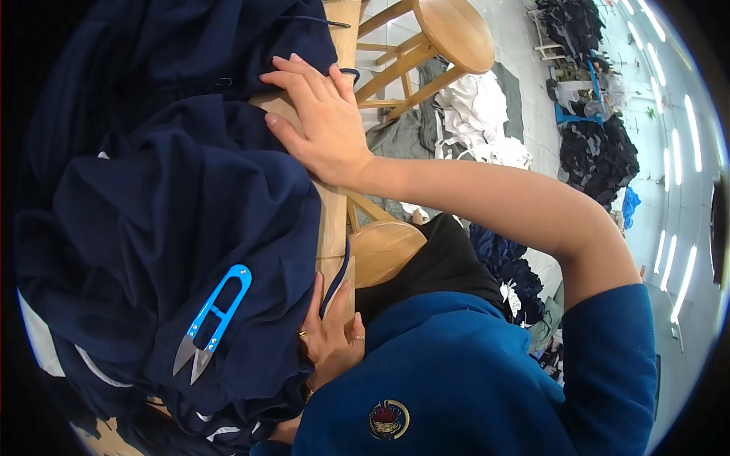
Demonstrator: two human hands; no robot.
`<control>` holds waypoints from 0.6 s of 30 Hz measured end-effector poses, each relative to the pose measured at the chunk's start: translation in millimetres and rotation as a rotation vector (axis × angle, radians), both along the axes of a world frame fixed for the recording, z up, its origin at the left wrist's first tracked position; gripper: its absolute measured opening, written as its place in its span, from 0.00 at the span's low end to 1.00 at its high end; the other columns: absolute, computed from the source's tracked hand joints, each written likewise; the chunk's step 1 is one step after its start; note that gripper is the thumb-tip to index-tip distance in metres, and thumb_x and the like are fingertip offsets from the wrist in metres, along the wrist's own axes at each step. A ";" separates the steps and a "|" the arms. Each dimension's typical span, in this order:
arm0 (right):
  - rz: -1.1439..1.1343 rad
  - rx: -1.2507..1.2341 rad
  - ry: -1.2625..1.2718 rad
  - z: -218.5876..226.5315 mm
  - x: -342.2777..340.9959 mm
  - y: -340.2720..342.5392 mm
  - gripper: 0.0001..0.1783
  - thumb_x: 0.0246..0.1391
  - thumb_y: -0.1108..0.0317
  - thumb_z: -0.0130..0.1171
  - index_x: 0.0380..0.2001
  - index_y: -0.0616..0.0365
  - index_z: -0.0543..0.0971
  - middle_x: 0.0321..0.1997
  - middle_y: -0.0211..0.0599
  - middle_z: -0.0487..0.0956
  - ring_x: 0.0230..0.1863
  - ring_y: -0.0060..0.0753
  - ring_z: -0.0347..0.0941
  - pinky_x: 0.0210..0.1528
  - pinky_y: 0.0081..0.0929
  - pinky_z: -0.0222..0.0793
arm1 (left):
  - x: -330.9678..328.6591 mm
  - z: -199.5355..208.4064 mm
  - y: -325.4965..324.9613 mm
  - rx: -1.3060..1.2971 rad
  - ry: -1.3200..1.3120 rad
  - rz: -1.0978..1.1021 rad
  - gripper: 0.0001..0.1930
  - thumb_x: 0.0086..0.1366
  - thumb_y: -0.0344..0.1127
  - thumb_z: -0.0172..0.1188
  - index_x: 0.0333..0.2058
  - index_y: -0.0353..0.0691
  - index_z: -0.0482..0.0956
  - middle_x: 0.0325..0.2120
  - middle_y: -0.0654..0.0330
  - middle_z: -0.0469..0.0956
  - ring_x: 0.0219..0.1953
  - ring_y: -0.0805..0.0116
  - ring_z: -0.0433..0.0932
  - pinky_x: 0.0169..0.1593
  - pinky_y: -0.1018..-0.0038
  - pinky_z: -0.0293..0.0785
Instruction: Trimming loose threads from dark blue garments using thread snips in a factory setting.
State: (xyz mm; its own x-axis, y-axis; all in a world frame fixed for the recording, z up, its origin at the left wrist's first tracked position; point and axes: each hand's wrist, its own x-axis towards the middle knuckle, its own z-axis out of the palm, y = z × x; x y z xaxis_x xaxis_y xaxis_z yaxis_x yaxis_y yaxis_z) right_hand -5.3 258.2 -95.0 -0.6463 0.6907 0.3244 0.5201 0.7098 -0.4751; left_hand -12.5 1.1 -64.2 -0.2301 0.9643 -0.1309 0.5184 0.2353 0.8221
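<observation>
My right hand (pixel 327 125) lies flat with fingers spread at the edge of the wooden table (pixel 331 205), its fingertips on navy fabric (pixel 175 45). Lower down, my left hand (pixel 331 338) rests at the same edge beside a nearer heap of navy fabric (pixel 228 182). Its fingers are stretched and apart, and a dark blue cord (pixel 335 285) passes between them. On this heap lie thread snips (pixel 217 323) with a blue handle and parted blades; neither hand touches them. Another thin dark cord (pixel 308 20) with a tipped end lies across the farther fabric.
A round wooden stool (pixel 456 34) stands beyond the table edge, and another wooden seat (pixel 384 247) shows near my lap. White cloth (pixel 475 110) lies on grey sheeting on the floor. Dark cloth heaps (pixel 597 156) and a blue-framed rack or stand (pixel 582 118) are farther right.
</observation>
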 end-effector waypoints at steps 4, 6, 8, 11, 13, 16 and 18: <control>0.007 0.003 0.021 -3.6 2.1 -3.7 0.22 0.50 0.61 0.53 0.49 0.53 0.68 0.59 0.39 0.66 0.66 0.40 0.54 0.66 0.48 0.40 | 2.5 -5.4 -4.4 0.050 0.060 0.004 0.30 0.47 0.28 0.65 0.52 0.47 0.69 0.57 0.45 0.61 0.55 0.49 0.64 0.57 0.60 0.60; 0.007 0.017 0.012 -5.0 4.0 -3.7 0.22 0.50 0.61 0.53 0.49 0.53 0.68 0.59 0.39 0.66 0.65 0.40 0.54 0.66 0.48 0.39 | 2.1 -4.9 -3.4 0.075 0.082 0.021 0.29 0.47 0.29 0.65 0.51 0.48 0.71 0.55 0.45 0.63 0.52 0.50 0.69 0.55 0.61 0.64; 0.016 0.030 0.009 -3.9 2.9 -2.2 0.22 0.50 0.60 0.53 0.49 0.53 0.68 0.58 0.39 0.66 0.65 0.40 0.54 0.66 0.48 0.39 | -1.0 0.4 -1.1 0.051 0.063 -0.022 0.27 0.51 0.29 0.63 0.52 0.48 0.71 0.56 0.44 0.63 0.53 0.49 0.67 0.56 0.61 0.63; 0.014 0.038 -0.005 -1.1 2.7 -0.3 0.23 0.50 0.60 0.53 0.49 0.53 0.68 0.58 0.38 0.66 0.65 0.40 0.54 0.66 0.49 0.39 | -5.3 3.7 -2.4 0.038 0.046 -0.042 0.25 0.54 0.30 0.61 0.52 0.48 0.71 0.56 0.43 0.61 0.54 0.48 0.65 0.57 0.61 0.61; 0.005 0.042 -0.018 -0.1 2.3 -0.2 0.23 0.50 0.60 0.53 0.49 0.53 0.68 0.58 0.38 0.66 0.65 0.39 0.54 0.66 0.50 0.39 | -4.0 4.0 -8.5 0.008 -0.008 -0.037 0.26 0.53 0.29 0.62 0.52 0.49 0.70 0.58 0.46 0.56 0.58 0.49 0.59 0.59 0.60 0.57; 0.012 0.035 -0.030 1.4 1.0 -0.4 0.23 0.50 0.59 0.52 0.50 0.53 0.68 0.59 0.37 0.65 0.66 0.39 0.53 0.66 0.50 0.38 | -4.6 6.7 -10.3 -0.033 -0.068 -0.040 0.27 0.53 0.27 0.62 0.52 0.51 0.70 0.61 0.50 0.52 0.61 0.50 0.53 0.62 0.60 0.53; 0.014 0.032 -0.034 2.1 0.4 -1.1 0.23 0.50 0.59 0.52 0.50 0.52 0.68 0.59 0.37 0.65 0.66 0.39 0.53 0.66 0.50 0.38 | -5.3 7.0 -10.3 -0.042 -0.073 -0.043 0.26 0.53 0.27 0.62 0.52 0.52 0.70 0.61 0.50 0.51 0.61 0.49 0.53 0.62 0.60 0.53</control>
State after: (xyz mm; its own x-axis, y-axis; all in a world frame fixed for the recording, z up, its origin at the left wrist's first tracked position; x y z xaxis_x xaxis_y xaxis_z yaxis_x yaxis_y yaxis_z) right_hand -4.9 257.1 -92.9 -0.6664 0.6716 0.3239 0.5256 0.7312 -0.4348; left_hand -17.8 -9.2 -57.1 -0.1773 0.9664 -0.1863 0.4677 0.2493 0.8480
